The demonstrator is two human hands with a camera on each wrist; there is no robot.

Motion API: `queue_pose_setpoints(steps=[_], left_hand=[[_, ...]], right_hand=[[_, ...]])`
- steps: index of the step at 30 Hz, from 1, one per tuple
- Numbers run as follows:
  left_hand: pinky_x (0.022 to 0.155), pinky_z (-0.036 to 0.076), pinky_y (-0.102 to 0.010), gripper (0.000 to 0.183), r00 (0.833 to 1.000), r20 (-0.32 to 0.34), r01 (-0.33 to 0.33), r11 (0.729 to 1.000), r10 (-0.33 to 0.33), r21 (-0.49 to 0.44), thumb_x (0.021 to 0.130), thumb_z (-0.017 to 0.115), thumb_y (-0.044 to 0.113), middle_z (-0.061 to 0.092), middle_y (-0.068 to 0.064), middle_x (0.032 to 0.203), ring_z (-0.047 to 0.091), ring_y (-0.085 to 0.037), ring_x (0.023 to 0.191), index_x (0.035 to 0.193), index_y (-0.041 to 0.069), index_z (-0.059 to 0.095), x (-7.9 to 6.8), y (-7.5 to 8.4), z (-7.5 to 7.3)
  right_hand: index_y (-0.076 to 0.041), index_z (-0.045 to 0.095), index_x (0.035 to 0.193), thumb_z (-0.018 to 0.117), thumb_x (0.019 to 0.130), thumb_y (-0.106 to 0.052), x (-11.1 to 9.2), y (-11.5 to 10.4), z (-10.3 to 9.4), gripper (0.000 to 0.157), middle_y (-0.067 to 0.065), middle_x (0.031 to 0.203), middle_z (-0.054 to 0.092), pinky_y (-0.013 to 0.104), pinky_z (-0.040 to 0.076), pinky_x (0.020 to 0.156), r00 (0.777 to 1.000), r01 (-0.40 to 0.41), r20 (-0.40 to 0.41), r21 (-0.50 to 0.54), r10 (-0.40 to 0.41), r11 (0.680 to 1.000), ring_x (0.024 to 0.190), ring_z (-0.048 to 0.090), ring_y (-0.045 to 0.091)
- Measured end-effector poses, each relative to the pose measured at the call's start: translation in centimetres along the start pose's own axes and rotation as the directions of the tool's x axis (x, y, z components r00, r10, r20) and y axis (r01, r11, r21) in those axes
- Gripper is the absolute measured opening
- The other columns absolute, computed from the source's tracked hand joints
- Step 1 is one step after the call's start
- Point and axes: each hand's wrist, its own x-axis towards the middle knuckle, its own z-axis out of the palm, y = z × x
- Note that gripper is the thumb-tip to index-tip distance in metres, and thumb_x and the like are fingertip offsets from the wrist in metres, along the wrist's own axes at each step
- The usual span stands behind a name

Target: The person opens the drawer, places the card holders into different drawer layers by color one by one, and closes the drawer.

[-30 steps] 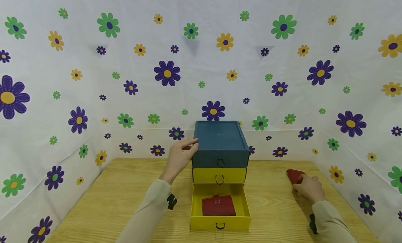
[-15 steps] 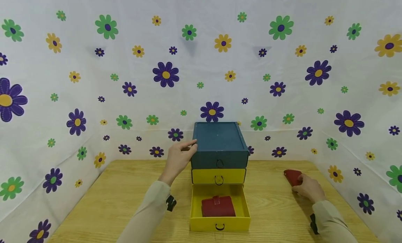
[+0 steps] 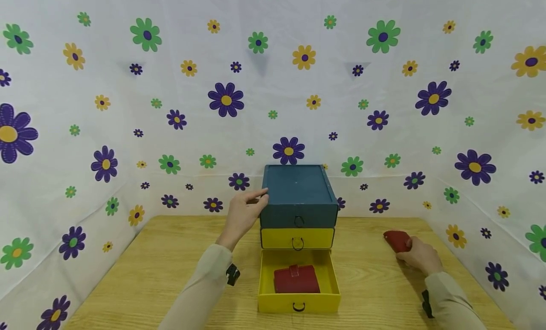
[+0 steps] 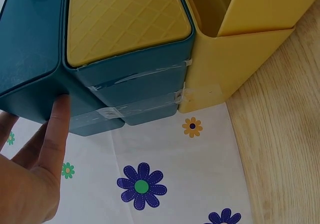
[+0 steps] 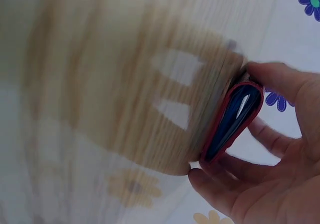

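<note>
A small set of stacked drawers (image 3: 298, 185) stands mid-table, teal on top with yellow drawer fronts below. My left hand (image 3: 241, 216) is at its left side; in the left wrist view a straight fingertip touches the teal side wall. The bottom yellow drawer (image 3: 273, 302) is pulled out, and a dark red wallet with a strap (image 3: 296, 279) lies inside. On the right, my right hand (image 3: 422, 256) pinches another red wallet (image 3: 396, 241) between thumb and fingers. The right wrist view shows this wallet (image 5: 231, 124) end-on, with its dark blue inside.
The wooden table (image 3: 179, 263) carries the drawers. White cloth with flower prints (image 3: 187, 131) hangs behind and along both sides. Clear tape (image 4: 145, 106) runs across the side of the drawer set. The middle yellow drawer (image 3: 315, 238) is pushed in.
The red wallet in my right hand has shifted and turned slightly to the left. My left hand keeps its place against the drawers, and the view has tilted a little.
</note>
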Motion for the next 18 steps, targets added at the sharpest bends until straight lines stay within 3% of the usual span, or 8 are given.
queue_pose_setpoints(steps=[4, 10, 18], left_hand=[[0.078, 0.058, -0.033, 0.035, 1.0, -0.006, 0.001, 1.0, -0.001, -0.002, 0.095, 0.062, 0.037, 0.064, -0.002, 0.129, 0.064, -0.021, 0.105, 0.128, 0.026, 0.066, 0.02, 0.15, -0.07], [0.08, 0.058, -0.034, 0.035, 1.0, -0.003, 0.009, 1.0, -0.009, -0.005, 0.095, 0.062, 0.038, 0.064, -0.002, 0.128, 0.064, -0.022, 0.105, 0.128, 0.027, 0.067, 0.02, -0.15, 0.04], [0.081, 0.058, -0.034, 0.035, 1.0, -0.01, -0.009, 1.0, 0.009, 0.005, 0.095, 0.062, 0.038, 0.064, -0.001, 0.129, 0.064, -0.021, 0.105, 0.128, 0.028, 0.067, 0.08, -0.42, 0.15]], right_hand=[[0.016, 0.048, 0.112, 0.072, 0.08, -0.028, -0.09, -0.18, -0.19, 0.059, 0.034, 0.104, 0.059, 0.049, 0.049, 0.08, 1.0, 0.009, 0.01, 0.005, -0.009, 1.0, 0.09, 0.058, 0.039], [0.014, 0.049, 0.1, 0.074, 0.082, -0.034, -0.03, 0.05, -0.14, 0.058, 0.029, 0.093, 0.061, 0.044, 0.05, 0.075, 1.0, -0.019, 0.023, 0.008, 0.019, 1.0, 0.082, 0.058, 0.033], [0.013, 0.052, 0.103, 0.073, 0.081, -0.04, 0.44, 0.42, -0.13, 0.061, 0.025, 0.094, 0.063, 0.042, 0.05, 0.074, 0.998, -0.057, 0.026, 0.05, 0.056, 0.997, 0.082, 0.059, 0.03]])
